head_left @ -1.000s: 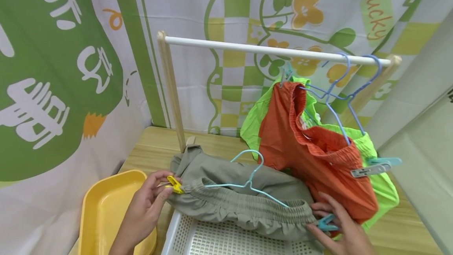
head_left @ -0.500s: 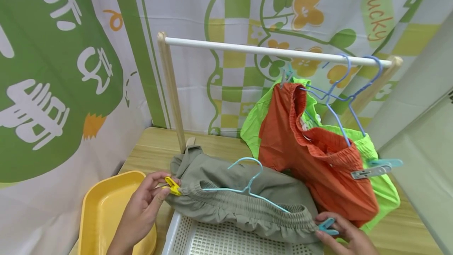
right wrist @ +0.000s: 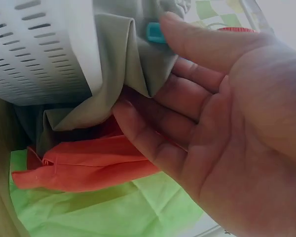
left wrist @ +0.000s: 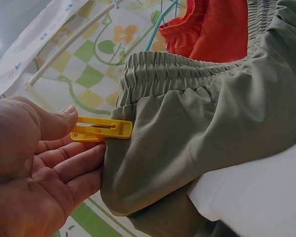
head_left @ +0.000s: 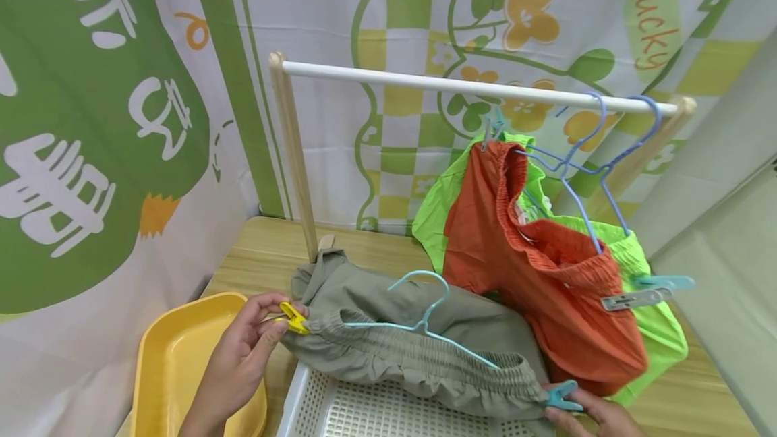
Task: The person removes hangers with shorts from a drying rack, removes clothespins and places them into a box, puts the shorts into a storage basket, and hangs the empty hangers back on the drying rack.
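Left hand and right hand, pinching a yellow plastic clip and turquoise plastic clip, risked tugging both off the grey-green elastic-waisted garment.

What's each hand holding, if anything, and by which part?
The left hand pinches the yellow clothespin by its handle end. The right hand is at the teal clothespin; whether it grips it cannot be told.

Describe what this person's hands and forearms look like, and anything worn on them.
The left hand and right hand are bare, with no gloves or rings visible. The left forearm shows no sleeve, watch or bracelet up to the picture's edge. The right forearm is mostly out of frame.
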A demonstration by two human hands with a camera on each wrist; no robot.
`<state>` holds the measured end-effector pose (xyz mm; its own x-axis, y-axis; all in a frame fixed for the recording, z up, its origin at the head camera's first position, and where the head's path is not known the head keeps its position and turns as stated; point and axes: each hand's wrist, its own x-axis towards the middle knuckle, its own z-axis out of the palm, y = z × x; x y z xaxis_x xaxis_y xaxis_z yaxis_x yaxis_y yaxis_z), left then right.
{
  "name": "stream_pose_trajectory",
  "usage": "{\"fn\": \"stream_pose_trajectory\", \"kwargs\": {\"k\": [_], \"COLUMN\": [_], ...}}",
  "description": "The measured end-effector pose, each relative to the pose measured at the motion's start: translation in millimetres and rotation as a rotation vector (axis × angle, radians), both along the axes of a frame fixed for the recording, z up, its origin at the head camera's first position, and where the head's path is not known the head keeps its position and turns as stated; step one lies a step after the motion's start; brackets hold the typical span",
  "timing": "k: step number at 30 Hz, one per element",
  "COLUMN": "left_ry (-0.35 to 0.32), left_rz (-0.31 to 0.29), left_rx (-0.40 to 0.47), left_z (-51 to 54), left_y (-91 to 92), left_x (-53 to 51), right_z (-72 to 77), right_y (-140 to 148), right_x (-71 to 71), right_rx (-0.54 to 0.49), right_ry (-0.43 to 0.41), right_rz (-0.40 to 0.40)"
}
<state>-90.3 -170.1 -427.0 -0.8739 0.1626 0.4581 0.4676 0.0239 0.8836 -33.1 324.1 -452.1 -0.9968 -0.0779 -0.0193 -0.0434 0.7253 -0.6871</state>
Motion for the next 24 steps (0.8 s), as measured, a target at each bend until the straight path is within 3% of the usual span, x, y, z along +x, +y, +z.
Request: {"fn": "stream_pose_trajectory", "kwargs": {"k": [3,7,13,17,20,24], "left_ry": [-0.005,0.002,0.002,-0.020,-0.028,-0.034], "left_rz": [0.002,-0.006,-0.007,0.003,0.005,0.004], "left_rx": [0.005,0.026,0.036,0.032,0.032,0.031], "left_z": [0.0,-0.9,-1.4,-0.8,-0.6,-0.9], "left_y": [-0.4,-0.3,0.2,-0.3,-0.4,0.5], "left_x": [-0.2,-0.3,-0.5,0.2,0.7,1.3], "right_z": [1.0,6.7,10.4,13.6,13.6,9.5], "right_y": [-3,-6,-9,-9,-11,-13], "right_x": [-0.2,-1.6,-4.9,-8.3,-8.8,-6.2], "right_rx": [0.055,0.170,0.239,0.209,0.182,0.217], "right_ry": [0.039,0.003,0.059,-0.074,-0.101,0.034], "right_rz": [-0.043,-0.120,-0.103,-0.111,-0.129,-0.131]}}
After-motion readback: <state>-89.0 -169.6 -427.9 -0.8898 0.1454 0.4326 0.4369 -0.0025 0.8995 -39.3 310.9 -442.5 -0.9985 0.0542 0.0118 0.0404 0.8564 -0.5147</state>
